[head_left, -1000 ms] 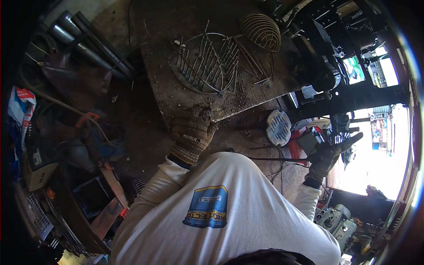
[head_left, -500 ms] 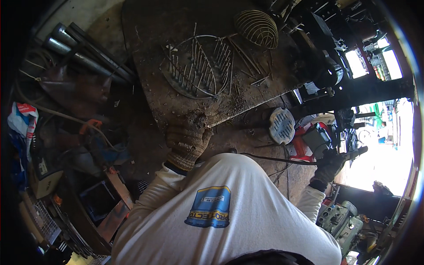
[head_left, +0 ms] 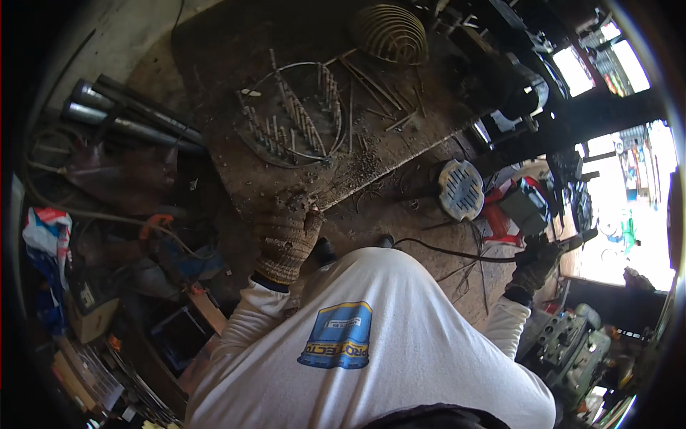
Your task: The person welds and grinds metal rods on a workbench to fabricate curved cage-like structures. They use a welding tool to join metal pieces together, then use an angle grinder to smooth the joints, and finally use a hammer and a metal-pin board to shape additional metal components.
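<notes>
My left hand (head_left: 288,239), in a striped brown knit glove, rests on the near corner of the dark metal table (head_left: 214,150). Its fingers lie over the tabletop, their tips partly lost in shadow. Off to the right, my right hand (head_left: 534,263) in a dark glove is closed round a dark rod-shaped tool handle (head_left: 580,238). A black cable (head_left: 450,252) runs from this hand toward my knees; the tool looks like a welding electrode holder. On the table sits a round metal ring frame (head_left: 304,163) with rows of upright rods. Behind it lies a domed wire basket (head_left: 389,34).
Loose rods (head_left: 382,93) and grit lie right of the ring frame. Beyond the table edge stands a pale slotted stool (head_left: 461,189), next to a red-and-grey machine (head_left: 522,207). Metal pipes (head_left: 128,118) and a hose (head_left: 107,207) are at left. An engine-like block (head_left: 572,343) sits lower right.
The view has swung, so the table and its contents appear farther left and higher. My left hand stays on the table corner, and my right hand keeps hold of the tool handle.
</notes>
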Available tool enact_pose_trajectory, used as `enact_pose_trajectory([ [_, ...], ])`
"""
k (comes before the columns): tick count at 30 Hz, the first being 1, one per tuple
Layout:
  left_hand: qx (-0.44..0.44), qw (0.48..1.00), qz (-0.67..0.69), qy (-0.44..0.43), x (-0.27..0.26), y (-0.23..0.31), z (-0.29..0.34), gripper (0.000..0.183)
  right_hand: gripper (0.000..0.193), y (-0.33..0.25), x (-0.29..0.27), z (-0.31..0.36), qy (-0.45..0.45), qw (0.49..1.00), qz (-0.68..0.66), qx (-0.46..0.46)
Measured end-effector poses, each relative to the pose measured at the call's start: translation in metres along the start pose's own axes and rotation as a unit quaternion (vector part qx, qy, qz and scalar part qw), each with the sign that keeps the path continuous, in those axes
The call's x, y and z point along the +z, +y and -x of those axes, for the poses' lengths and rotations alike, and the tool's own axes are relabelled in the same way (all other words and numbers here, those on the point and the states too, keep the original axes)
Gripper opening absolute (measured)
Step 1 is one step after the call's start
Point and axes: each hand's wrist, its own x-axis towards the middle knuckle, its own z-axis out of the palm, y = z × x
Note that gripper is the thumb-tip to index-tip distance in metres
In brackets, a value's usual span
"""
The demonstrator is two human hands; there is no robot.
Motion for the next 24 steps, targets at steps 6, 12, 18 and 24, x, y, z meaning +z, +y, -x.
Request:
enact_pose_trajectory([
  [6, 0.012, 0.876, 0.479, 0.059, -0.003, -0.003, -0.008, 0.023, 0.026, -0.002, -0.005, 0.002, -0.090, 0.994, -0.051, -0.039],
  [12, 0.235, 0.626, 0.740, -0.068, -0.025, 0.045, -0.072, 0.024, 0.037, 0.002, -0.039, 0.013, -0.018, 1.000, -0.003, 0.005],
  [18, 0.205, 0.720, 0.606, -0.270, 0.007, 0.116, -0.071, 0.021, 0.062, 0.042, -0.093, 0.003, 0.031, 0.997, -0.024, 0.062],
  [24, 0.209, 0.763, 0.526, -0.313, -0.005, 0.139, -0.081, 0.031, 0.043, 0.061, -0.111, -0.023, 0.003, 0.983, -0.152, 0.104],
])
